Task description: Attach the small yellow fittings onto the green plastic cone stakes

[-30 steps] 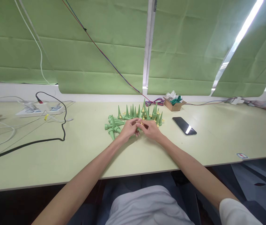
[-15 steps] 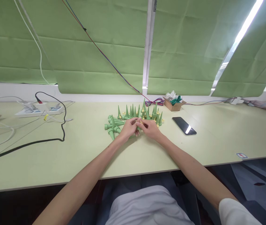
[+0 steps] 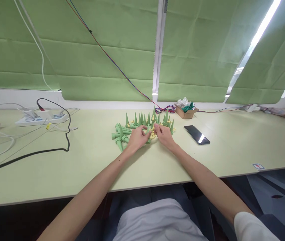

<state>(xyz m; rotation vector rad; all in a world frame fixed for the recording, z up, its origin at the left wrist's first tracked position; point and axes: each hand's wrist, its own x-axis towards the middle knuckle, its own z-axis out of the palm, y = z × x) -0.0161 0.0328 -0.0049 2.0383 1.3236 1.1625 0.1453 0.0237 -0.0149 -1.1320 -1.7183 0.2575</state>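
My left hand [image 3: 137, 138] is closed around a green cone-shaped plastic spike [image 3: 148, 130], its point up and its wider base showing below the fingers. My right hand [image 3: 164, 135] has come away a little to the right, thumb and fingertips pinched together; whatever they hold is too small to make out. Between the two hands lies a pile of small yellow plastic pieces [image 3: 153, 135]. Behind them, several green spikes [image 3: 166, 117] stand point up, some with yellow pieces at their bases. More green spikes [image 3: 119, 142] lie in a heap left of my left hand.
A black phone [image 3: 197, 134] lies to the right. Farther back stands a small cardboard box [image 3: 185, 114] with clear and green plastic inside, beside coiled wires [image 3: 166, 109]. On the left are a white power strip [image 3: 42, 118] and a black cable [image 3: 42, 151]. The table's front edge runs below my forearms.
My hands, together over the spike before, are now apart. The right hand has moved slightly right and up; the left keeps the spike, now more visible. The yellow pieces have come into view.
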